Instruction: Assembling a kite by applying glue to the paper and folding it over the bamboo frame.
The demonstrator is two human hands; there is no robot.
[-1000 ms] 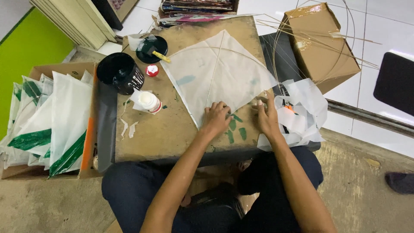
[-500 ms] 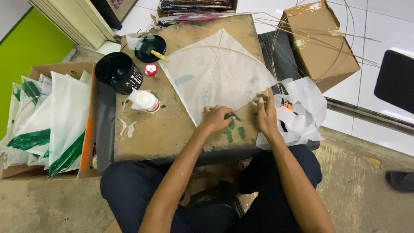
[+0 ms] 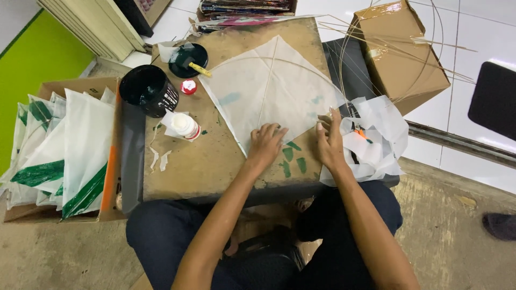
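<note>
- Thin white diamond-shaped paper kite sheet point(image 3: 269, 91) with slim bamboo spine and bowed cross stick, lying flat at centre of frame on the worn brown wooden table point(image 3: 215, 166), lower corner near the frame's middle.
- Left hand point(image 3: 266, 145) flat on the sheet's lower edge, fingers point(image 3: 274, 130) slightly spread and pressing down, holding nothing.
- Right hand point(image 3: 329, 142) at the sheet's lower right edge, just right of centre; fingers point(image 3: 325, 119) bent, close together, tips touching the paper border; whether something small is pinched there, cannot tell.
- Judged good handling: press with flat pads, smooth outward from the spine, keep the paper taut without dragging, avoid tearing the thin edge.
- Small green paper scraps point(image 3: 293, 158) on the table between both hands, just below the sheet's corner.
- Crumpled white paper offcuts point(image 3: 376, 139) at right of centre, beside the right hand, something orange among them.
- Small white glue bottle with red cap point(image 3: 185, 126) left of centre, lying on a paper scrap; black round pot point(image 3: 148, 88) above it to the left; black round lid with yellow-handled tool point(image 3: 188, 59) in the upper middle.
- Brown cardboard box point(image 3: 398, 53) at upper right, thin bamboo strips point(image 3: 376, 43) crossing it.
- Open cardboard box of stacked white and green kites point(image 3: 59, 156) at far left.
</note>
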